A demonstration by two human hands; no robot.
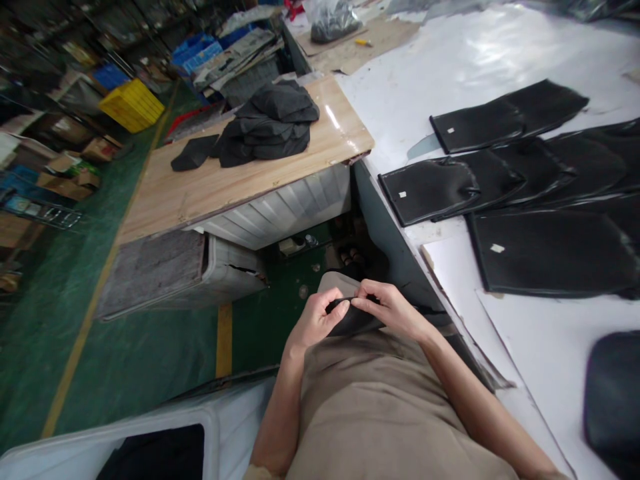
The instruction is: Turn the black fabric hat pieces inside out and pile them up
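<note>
Close in front of my body, my left hand (pixel 320 315) pinches the edge of a dark piece (pixel 353 321) between thumb and fingers. Right beside it, my right hand (pixel 385 305) pinches the same edge, and the two thumbs nearly meet. The rest of the piece hangs below the hands, against my brown shirt. To the right, flat black pieces (pixel 555 250) with small white labels lie overlapping in rows on the white table (pixel 530 340). A heap of dark cloth (pixel 273 120) rests on the wooden board (pixel 175 193) ahead on the left.
A white bin (pixel 215 427) stands at the lower left, with something black inside. Under the board are more pale bins (pixel 235 280). Further off are a yellow crate (pixel 133 105), blue crates (pixel 195 53) and cardboard boxes (pixel 70 177). A clear bag (pixel 333 20) lies at the table's far end.
</note>
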